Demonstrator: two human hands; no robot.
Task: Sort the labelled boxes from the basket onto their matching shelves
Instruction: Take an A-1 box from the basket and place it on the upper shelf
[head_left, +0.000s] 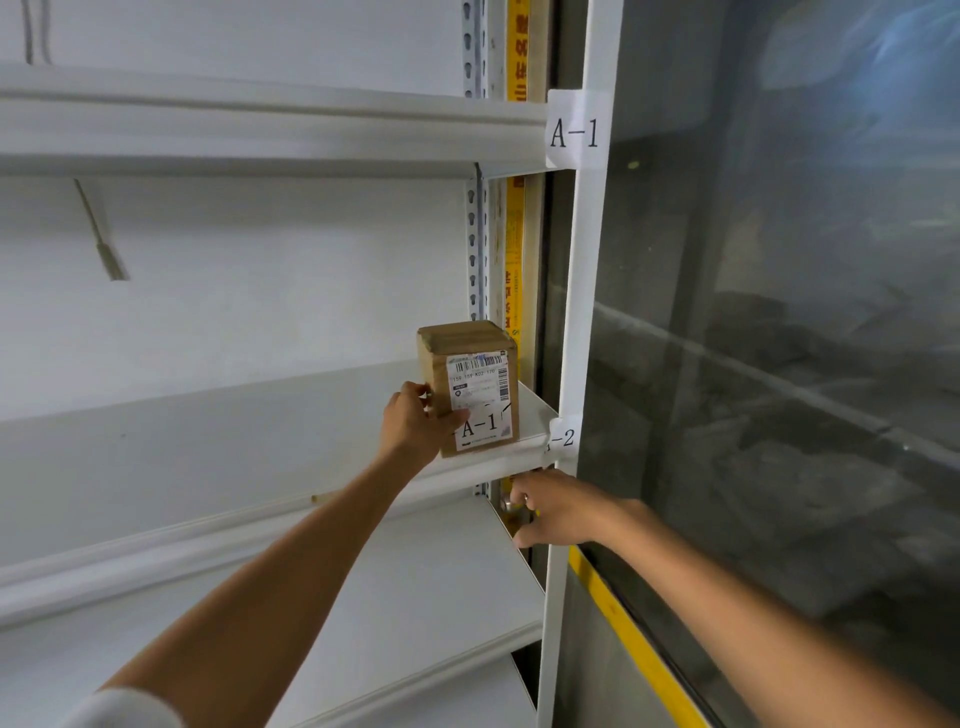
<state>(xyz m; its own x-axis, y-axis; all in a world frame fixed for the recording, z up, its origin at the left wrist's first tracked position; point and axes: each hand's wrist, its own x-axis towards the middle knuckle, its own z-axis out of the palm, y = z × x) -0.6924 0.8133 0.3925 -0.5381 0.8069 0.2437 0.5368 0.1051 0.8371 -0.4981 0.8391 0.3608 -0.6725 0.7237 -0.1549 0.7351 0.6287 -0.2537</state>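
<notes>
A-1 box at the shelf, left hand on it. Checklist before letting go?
1. Label on box legible: ok, reads A-1.
2. Upright, base on shelf: ok, near the front edge.
3. Shelf matches: cannot tell; edge tag beside the box shows "-2", the A-1 tag is one level up.
4. Left hand grip: ok, thumb on the front, fingers round the left side.
5. Right hand free: cannot tell; under the shelf edge by the post, partly hidden.

Left hand (415, 422) around A-1 box (470, 387), right hand (563, 512) around shelf post (583, 312).
</notes>
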